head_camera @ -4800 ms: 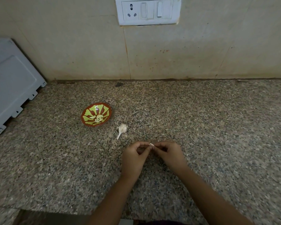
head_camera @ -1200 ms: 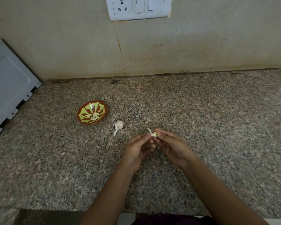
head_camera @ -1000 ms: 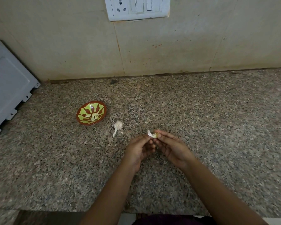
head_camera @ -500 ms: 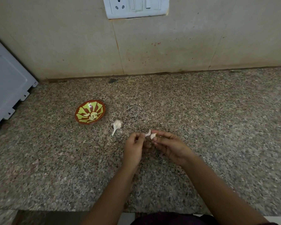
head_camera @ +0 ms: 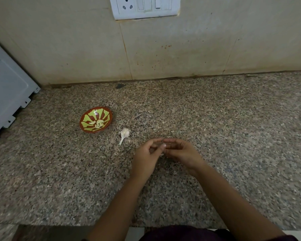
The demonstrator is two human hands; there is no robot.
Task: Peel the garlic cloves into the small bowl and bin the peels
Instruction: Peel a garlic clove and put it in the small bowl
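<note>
Over the granite counter (head_camera: 215, 127) my left hand (head_camera: 146, 159) and my right hand (head_camera: 182, 152) meet fingertip to fingertip. They pinch a garlic clove (head_camera: 164, 145) between them; only a small white bit of it shows, the rest is hidden by my fingers. To the left, a garlic bulb piece (head_camera: 124, 133) with a papery tail lies on the counter. Beyond it stands the small bowl (head_camera: 84, 119), red-brown with green petals, holding several peeled cloves (head_camera: 98, 124). No bin is in view.
A pale grey appliance panel (head_camera: 7, 91) leans at the far left. The tiled wall rises behind the counter, with a white switch and socket plate (head_camera: 144, 7) at the top. The counter's front edge runs along the bottom of the view.
Half a second ago my left hand had pulled a strip of peel away from the clove in my right hand. Now both hands are closed together again and the clove is nearly hidden.
</note>
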